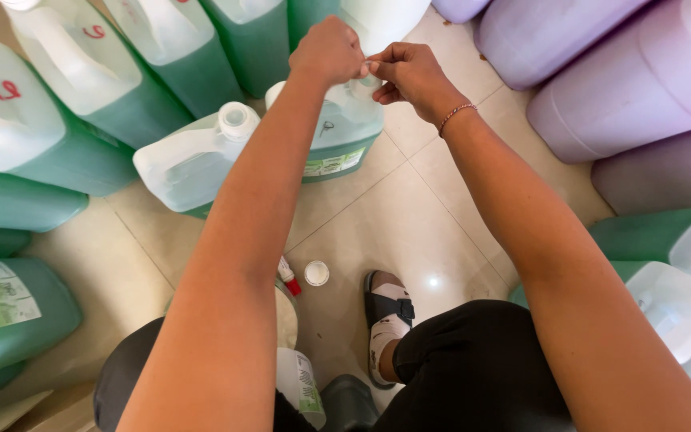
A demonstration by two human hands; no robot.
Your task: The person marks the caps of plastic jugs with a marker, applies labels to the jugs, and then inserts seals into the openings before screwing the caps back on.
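My left hand [329, 50] and right hand [409, 74] pinch the top of a green jug [344, 132] on the floor tiles [409, 224]. It holds green liquid. Another jug [193, 160] stands open beside it. Purple jugs [601, 72] stand well apart. A small white cap [316, 273] lies near my foot.

My arms are bare, no sleeves. Thin beaded bracelet [457, 113] on right wrist. Black trousers [473, 360], black strapped sandal [389, 308] over white sock [383, 334].
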